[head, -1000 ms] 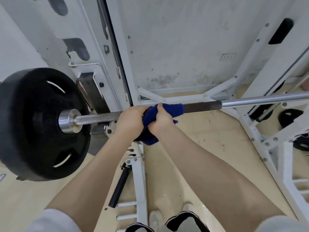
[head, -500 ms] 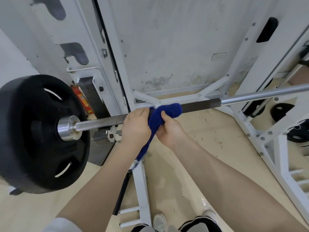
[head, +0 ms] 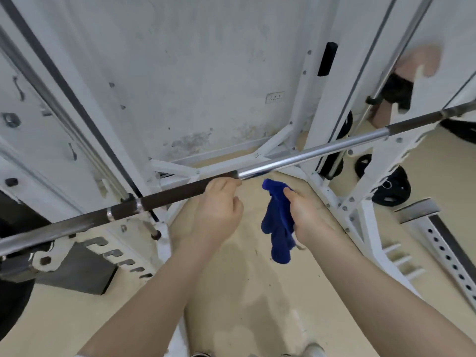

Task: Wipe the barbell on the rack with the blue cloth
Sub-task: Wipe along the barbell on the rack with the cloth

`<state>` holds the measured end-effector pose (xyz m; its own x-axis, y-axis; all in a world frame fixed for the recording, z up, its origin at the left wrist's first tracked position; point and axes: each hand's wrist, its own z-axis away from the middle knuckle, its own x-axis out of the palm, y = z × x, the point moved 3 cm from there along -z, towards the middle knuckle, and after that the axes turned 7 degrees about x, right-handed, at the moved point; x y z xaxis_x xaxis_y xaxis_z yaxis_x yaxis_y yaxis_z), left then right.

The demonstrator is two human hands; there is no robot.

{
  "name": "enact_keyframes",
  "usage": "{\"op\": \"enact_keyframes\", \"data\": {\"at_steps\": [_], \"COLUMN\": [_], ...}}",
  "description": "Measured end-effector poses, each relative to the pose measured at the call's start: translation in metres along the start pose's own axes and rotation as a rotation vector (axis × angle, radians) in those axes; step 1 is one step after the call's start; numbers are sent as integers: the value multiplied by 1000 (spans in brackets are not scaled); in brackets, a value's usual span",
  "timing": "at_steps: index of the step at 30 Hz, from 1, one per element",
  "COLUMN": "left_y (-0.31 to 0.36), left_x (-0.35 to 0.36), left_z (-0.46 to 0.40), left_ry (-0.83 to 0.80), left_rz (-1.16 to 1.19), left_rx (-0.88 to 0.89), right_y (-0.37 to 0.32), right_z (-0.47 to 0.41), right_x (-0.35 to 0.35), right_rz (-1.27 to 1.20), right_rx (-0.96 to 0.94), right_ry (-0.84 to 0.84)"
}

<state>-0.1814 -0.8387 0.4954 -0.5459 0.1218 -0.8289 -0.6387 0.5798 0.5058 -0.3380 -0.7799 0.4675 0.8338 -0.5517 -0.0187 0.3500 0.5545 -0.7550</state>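
The barbell (head: 309,154) runs slantwise from lower left to upper right across the white rack (head: 327,104). It has a dark knurled stretch on the left and a shiny stretch on the right. My left hand (head: 219,204) is just under the bar where dark meets shiny. Its curled fingers touch the near side, and a grip is not visible. My right hand (head: 306,215) is below the bar and apart from it. It is shut on the blue cloth (head: 277,225), which hangs down in a bunch.
A black weight plate (head: 10,292) on the bar's left end fills the left edge. Loose plates (head: 391,191) lie on the beige floor at right, beside a perforated white beam (head: 450,261). Part of another person (head: 417,63) shows at the upper right.
The blue cloth has come off the bar and now hangs from my right hand below it. My left hand slid right along the bar. The view swung right.
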Motion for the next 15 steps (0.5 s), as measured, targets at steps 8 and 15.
{"op": "enact_keyframes", "data": {"at_steps": [8,15], "left_y": [137,214], "left_x": [98,159], "left_z": [-70,-122], "left_ry": [-120,-130], "left_rz": [78,85], "left_rx": [101,140], "right_y": [-35,-77], "right_z": [-33,-48], "right_x": [-181,-268], "right_rz": [-639,-821], "right_rx": [106,-12], "right_ry": [69,-62]}}
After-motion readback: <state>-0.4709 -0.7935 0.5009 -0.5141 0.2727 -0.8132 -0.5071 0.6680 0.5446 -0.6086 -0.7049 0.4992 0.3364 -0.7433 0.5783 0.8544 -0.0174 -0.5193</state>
